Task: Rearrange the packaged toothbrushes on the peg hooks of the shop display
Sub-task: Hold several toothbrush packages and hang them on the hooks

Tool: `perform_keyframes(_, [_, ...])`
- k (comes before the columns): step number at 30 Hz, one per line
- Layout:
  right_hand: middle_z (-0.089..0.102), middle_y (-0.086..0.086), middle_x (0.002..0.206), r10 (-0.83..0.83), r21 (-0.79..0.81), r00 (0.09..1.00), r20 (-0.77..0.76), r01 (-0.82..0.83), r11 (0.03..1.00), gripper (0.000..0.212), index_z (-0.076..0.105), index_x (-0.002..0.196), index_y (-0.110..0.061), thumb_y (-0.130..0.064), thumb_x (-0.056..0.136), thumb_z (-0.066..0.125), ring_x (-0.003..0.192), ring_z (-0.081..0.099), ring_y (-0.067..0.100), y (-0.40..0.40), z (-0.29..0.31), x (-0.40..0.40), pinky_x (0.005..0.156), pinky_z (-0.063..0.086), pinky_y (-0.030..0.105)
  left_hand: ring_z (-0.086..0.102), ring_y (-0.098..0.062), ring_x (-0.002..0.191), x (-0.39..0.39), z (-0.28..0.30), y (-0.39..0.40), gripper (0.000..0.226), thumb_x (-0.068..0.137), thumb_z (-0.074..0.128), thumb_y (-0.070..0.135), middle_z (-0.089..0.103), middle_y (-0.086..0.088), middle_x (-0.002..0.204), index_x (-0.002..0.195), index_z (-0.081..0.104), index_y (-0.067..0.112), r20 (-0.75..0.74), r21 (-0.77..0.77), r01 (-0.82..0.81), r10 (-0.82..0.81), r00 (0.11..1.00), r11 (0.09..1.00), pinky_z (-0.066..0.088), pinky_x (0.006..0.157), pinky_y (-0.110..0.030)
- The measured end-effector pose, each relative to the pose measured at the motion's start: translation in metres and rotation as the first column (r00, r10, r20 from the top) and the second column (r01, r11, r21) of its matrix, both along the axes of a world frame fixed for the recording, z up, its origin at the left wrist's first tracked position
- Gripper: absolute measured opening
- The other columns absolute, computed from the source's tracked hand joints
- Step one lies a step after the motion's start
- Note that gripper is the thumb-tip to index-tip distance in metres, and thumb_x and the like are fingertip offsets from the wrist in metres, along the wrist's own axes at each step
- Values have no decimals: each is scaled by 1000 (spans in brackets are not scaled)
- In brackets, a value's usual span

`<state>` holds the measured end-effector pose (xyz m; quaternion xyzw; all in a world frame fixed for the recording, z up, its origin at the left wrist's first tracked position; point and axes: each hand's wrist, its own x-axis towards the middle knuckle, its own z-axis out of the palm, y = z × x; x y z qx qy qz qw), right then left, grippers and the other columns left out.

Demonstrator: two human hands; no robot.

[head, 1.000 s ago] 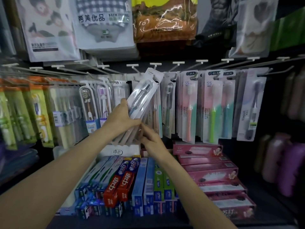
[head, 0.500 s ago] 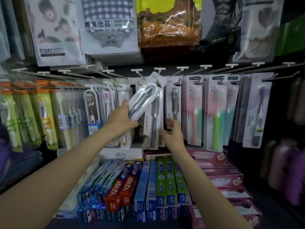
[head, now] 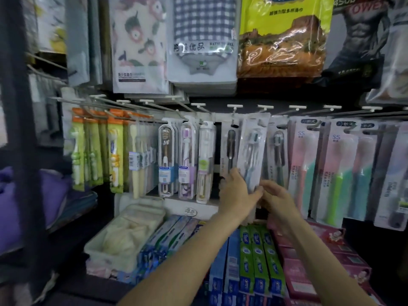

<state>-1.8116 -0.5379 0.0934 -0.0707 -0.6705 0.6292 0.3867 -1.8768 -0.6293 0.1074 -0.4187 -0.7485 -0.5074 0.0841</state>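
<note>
Nearest the camera, below the held toothbrush pack (head: pixel 251 155), rows of boxed toothpaste (head: pixel 257 261) lay flat on the shelf, blue to the left of the pack's line, green beneath it, pink to the right.

Above them both forearms reached in. A second before, the left hand (head: pixel 239 191) had held the pack tilted hard, its top swung off to the right and clear of the hooks; half a second before it was still slanted. Now the pack stood almost upright, its top card up at the peg hook (head: pixel 263 107) above it. Whether the hole was actually over the wire could not be told through the blur. By that reading the hanging step was nearly done, with seating left to confirm.

The left hand gripped the pack's lower left edge, fingers curled round it. The right hand (head: pixel 276 195), which had been lower and then over by the neighbouring pack, had come in to the pack's bottom right corner; its fingers were bent and touching the edge, seemingly pinching it, though the blur hid the exact hold.

Farther back, dark-brush packs (head: pixel 230 146) hung just left and right of the held pack, pink-and-green SS packs (head: pixel 335 173) well to its right, clear cased brushes (head: pixel 165 160) to its left, and bagged towels (head: pixel 203 40) above.
</note>
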Motion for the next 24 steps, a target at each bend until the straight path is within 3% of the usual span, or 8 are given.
perform_keyframes(2, [69, -1, 70, 44, -31, 999, -19, -44, 999, 23, 62, 82, -9, 6, 89, 47, 67, 63, 11, 1, -5, 5, 58, 51, 17, 50, -28, 110, 3, 0, 2, 66, 75, 66, 42, 48, -9, 119, 122, 32, 11, 30, -27, 6, -6, 1000, 1000, 47, 88, -46])
perform_keyframes(6, [65, 6, 75, 143, -80, 990, 5, -142, 987, 15, 55, 86, -5, 6, 90, 47, 70, 60, 18, -5, -7, 7, 59, 50, 22, 51, -27, 112, 3, 8, 4, 70, 77, 69, 42, 49, -10, 123, 127, 32, 8, 163, 19, 8, -12, 987, 1000, 46, 91, -42])
perform_keyframes(9, [66, 9, 86, 225, -174, 974, 20, -218, 960, 12, 54, 95, -9, 2, 90, 50, 77, 62, 22, -11, -4, 6, 64, 53, 28, 55, -22, 97, 1, 17, -6, 58, 79, 69, 34, 54, -6, 110, 118, 36, 9, 153, -1, -10, 10, 988, 1000, 49, 75, -32])
perform_keyframes(12, [63, 10, 108, 273, -278, 962, 16, -258, 925, 27, 52, 115, -11, -7, 89, 55, 95, 62, 24, -10, -4, 9, 77, 52, 34, 53, -17, 80, -8, 28, -23, 44, 79, 68, 22, 51, 0, 91, 111, 40, 10, 91, -70, -26, 32, 995, 997, 39, 54, -22])
perform_keyframes(15, [61, 10, 119, 287, -225, 953, 100, -259, 939, 39, 49, 124, -16, -9, 87, 58, 107, 59, 23, -11, -2, 9, 84, 46, 32, 54, -19, 86, -18, 39, -34, 42, 77, 69, 21, 53, -2, 94, 107, 42, 12, 64, -139, 11, -2, 998, 990, 42, 66, -26])
perform_keyframes(19, [63, 3, 107, 263, -118, 957, 124, -249, 961, 31, 55, 117, -17, -7, 88, 58, 89, 60, 15, -22, 7, -1, 84, 43, 32, 54, -18, 90, -18, 44, -39, 46, 76, 70, 18, 56, -5, 103, 114, 44, 10, 87, -165, 77, -63, 994, 983, 44, 66, -25])
perform_keyframes(21, [63, 1, 101, 277, -173, 959, 68, -262, 949, 32, 55, 120, -14, -6, 90, 55, 81, 59, 13, -22, 8, -5, 82, 44, 31, 53, -17, 89, -19, 46, -41, 46, 77, 70, 17, 56, -6, 103, 114, 43, 10, 78, -168, 75, -63, 995, 983, 44, 67, -25])
perform_keyframes(24, [65, 5, 100, 262, -284, 965, 0, -251, 925, 28, 55, 118, -13, -7, 90, 52, 85, 63, 15, -17, 2, -7, 79, 48, 32, 54, -20, 85, -26, 53, -49, 42, 77, 70, 18, 53, -4, 95, 104, 38, 13, -31, -239, -26, 19, 999, 971, 45, 72, -29])
